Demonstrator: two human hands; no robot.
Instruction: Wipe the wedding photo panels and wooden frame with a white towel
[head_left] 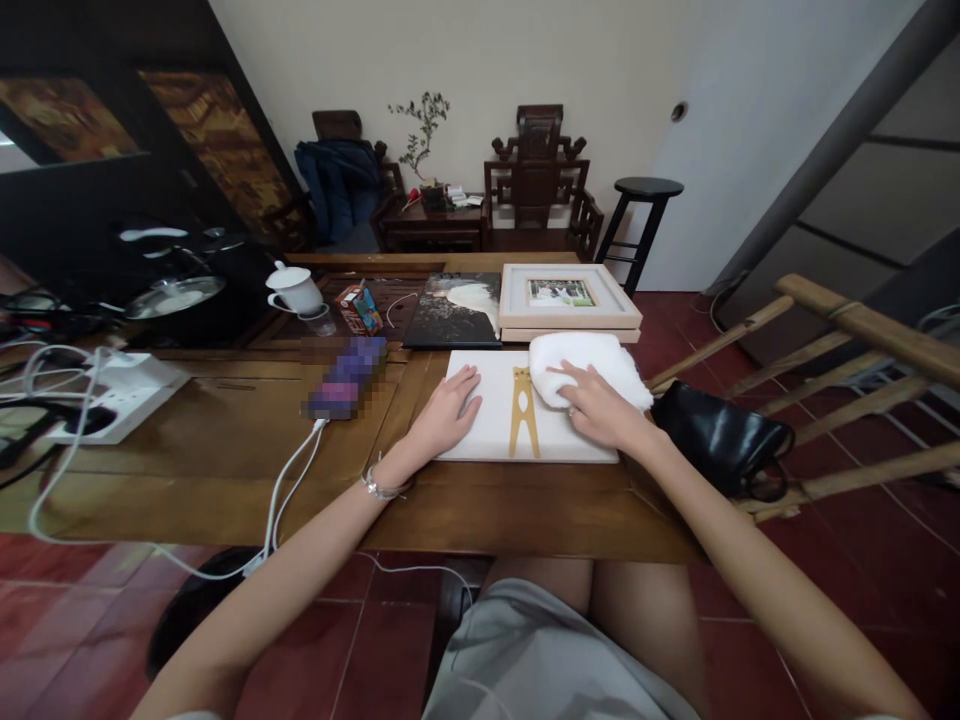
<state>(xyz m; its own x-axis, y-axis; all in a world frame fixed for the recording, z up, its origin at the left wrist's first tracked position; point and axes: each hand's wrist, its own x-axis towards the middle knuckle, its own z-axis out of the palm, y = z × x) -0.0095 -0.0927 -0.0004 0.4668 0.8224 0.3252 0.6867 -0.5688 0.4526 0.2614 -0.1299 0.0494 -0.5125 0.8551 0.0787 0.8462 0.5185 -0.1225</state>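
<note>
A flat white panel (491,440) lies near the table's front edge, with a gold figure (524,420) on it, shaped like a clothespin with a small animal face at the top. My left hand (448,412) rests flat on the panel's left side, fingers stretched out and holding nothing. On the right, my right hand (596,400) grips a bunched white cloth (592,352) from above, its index finger extended over the top. The cloth covers the panel's upper right corner. What lies beneath it is hidden.
Behind the panel are a wooden picture frame (512,292) and a dark picture (442,318). To the left are a blurred-out phone (346,378) on a cable, a lidded white cup (298,290), a small box (360,308) and a power strip (124,395). A black bag (716,435) hangs by the chair (877,330).
</note>
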